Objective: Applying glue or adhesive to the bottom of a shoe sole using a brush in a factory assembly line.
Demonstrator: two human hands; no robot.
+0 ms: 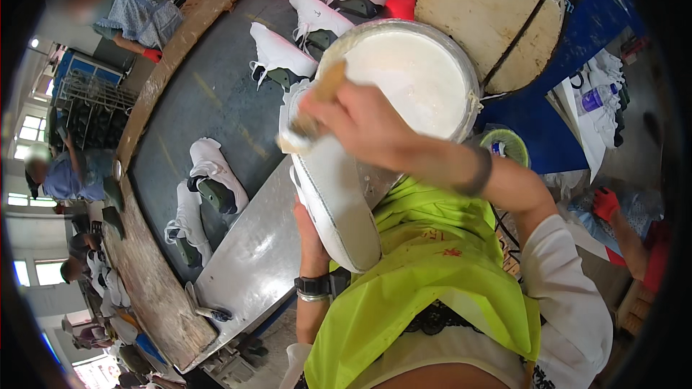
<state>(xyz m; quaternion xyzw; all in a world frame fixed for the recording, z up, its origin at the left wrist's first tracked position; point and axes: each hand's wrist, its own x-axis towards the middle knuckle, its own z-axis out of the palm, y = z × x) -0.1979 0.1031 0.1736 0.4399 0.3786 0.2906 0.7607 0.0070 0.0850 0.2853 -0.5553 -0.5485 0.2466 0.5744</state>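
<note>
A white shoe upper (335, 205) is tilted with its underside facing me, just above my apron. Wrapped along its left side, my left hand (310, 229) grips the shoe, its fingers partly hidden behind it. In my right hand (360, 121) is a brush (332, 81) with a wooden handle, blurred by motion. Its bristles touch the far end of the shoe's underside. Right behind that hand stands a round tub (470, 65) of thick white liquid (422, 79), its rim coated with residue.
Several white shoes (280, 52) on dark green lasts lie on a dark conveyor belt (180, 108). A metal ledge (252, 238) borders it, with a small tool (214, 313) on top. A green basket (513, 145) sits right of the tub. Co-workers' red gloves (605, 204) show at the right and far left.
</note>
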